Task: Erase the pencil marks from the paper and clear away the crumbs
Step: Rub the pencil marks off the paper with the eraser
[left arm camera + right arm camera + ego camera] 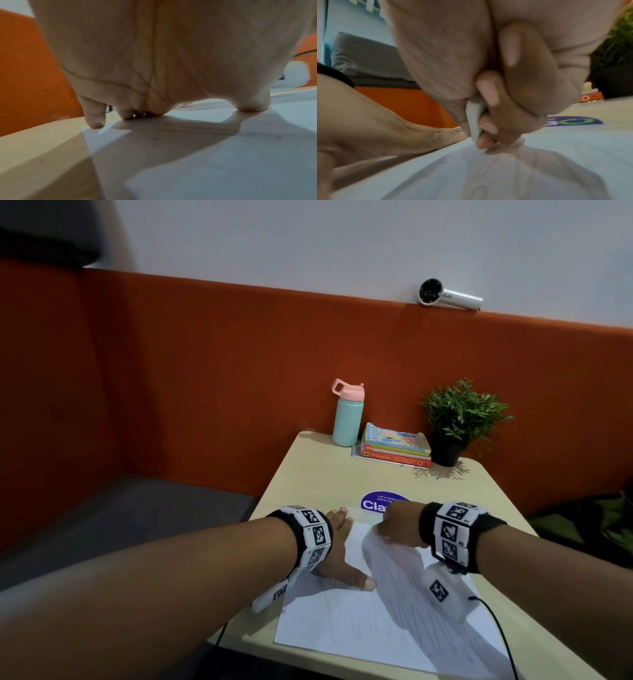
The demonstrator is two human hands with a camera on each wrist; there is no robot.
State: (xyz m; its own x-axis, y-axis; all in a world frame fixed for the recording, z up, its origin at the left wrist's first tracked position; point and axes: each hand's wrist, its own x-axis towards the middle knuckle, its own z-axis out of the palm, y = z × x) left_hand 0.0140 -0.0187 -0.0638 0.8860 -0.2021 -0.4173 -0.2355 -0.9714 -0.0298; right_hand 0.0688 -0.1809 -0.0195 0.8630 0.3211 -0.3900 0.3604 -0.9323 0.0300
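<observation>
A white sheet of paper (352, 621) with faint pencil lines lies on the beige table (308, 474). My left hand (337, 546) lies flat with spread fingers on the sheet's left far corner, pressing it down; its fingertips (96, 123) and thumb touch the paper (205, 162). My right hand (397, 522) is curled near the sheet's far edge and grips a white eraser (473, 121), whose lower end meets the paper (471, 175). The motion blurs this view. I see no crumbs clearly.
At the table's far end stand a teal bottle with a pink lid (347, 414), a stack of books (395, 445) and a potted plant (455, 422). A purple sticker (375, 501) lies beyond the paper. A cable (496, 625) crosses the sheet's right side. Orange padded walls surround the table.
</observation>
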